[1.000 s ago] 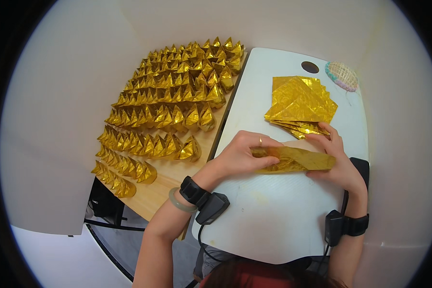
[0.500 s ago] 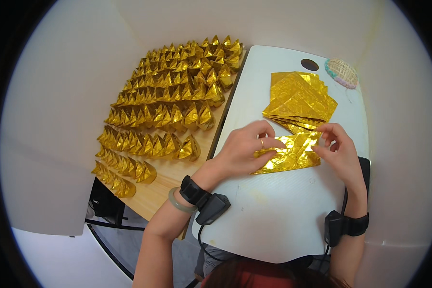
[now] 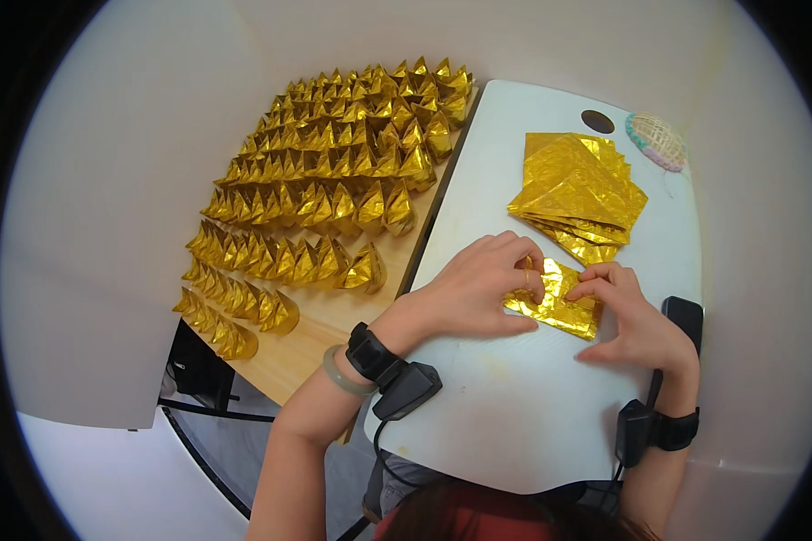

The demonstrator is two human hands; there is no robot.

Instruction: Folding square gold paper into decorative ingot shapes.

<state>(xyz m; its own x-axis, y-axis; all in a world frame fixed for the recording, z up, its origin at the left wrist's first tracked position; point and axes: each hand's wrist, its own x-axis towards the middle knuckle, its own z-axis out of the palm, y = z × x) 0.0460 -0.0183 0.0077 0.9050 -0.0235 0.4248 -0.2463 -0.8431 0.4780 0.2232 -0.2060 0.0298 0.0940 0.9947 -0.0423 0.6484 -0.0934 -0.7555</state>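
Note:
A folded strip of shiny gold foil paper (image 3: 559,313) lies slanted on the white table, between my two hands. My left hand (image 3: 483,287) holds its left end, with curled fingers on top and the thumb along the near edge. From the right, my right hand (image 3: 632,317) grips the other end, its fingertips on the paper and its thumb at the near corner. The fingers cover parts of both ends. Just beyond the strip sits a fanned stack of flat gold foil sheets (image 3: 582,189).
Rows of folded gold foil pieces (image 3: 334,207) with pointed tips stand on a wooden table (image 3: 320,347) to the left. The white table (image 3: 478,406) has a dark oval hole (image 3: 597,121) near a woven pad (image 3: 656,142). A black phone-like object (image 3: 683,322) lies beside my right wrist.
The foil strip has turned, its right end now nearer to me. My right hand has shifted down over it, and its thumb has spread to the near edge.

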